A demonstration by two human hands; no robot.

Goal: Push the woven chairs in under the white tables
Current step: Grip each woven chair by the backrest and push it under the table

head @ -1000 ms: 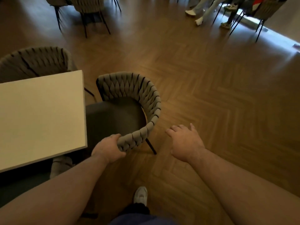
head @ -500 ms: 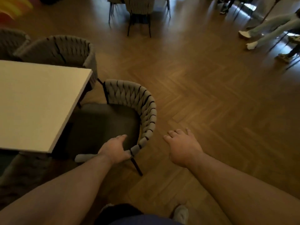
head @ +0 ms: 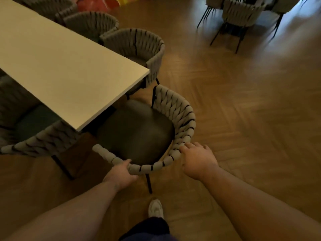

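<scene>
**A:** What is standing before the person?

**B:** A long white table (head: 66,66) is stretching away to the upper left. One woven chair (head: 175,108) is sitting at its near end, with the dark seat lying partly under the top. Thick grey cord with black bands is wrapping its curved back.

**A:** What are the hands doing?

**B:** The left hand (head: 119,176) is gripping the rim of the back, with the thumb lying over it. The right hand (head: 198,159) is resting its fingers against the same rim, loosely and without closing around it.

**A:** How many chairs are you counting?

**B:** Five at this table, including this one. The far chairs (head: 239,13) are looking too blurred to count. One white shoe (head: 155,208) is showing below.
</scene>
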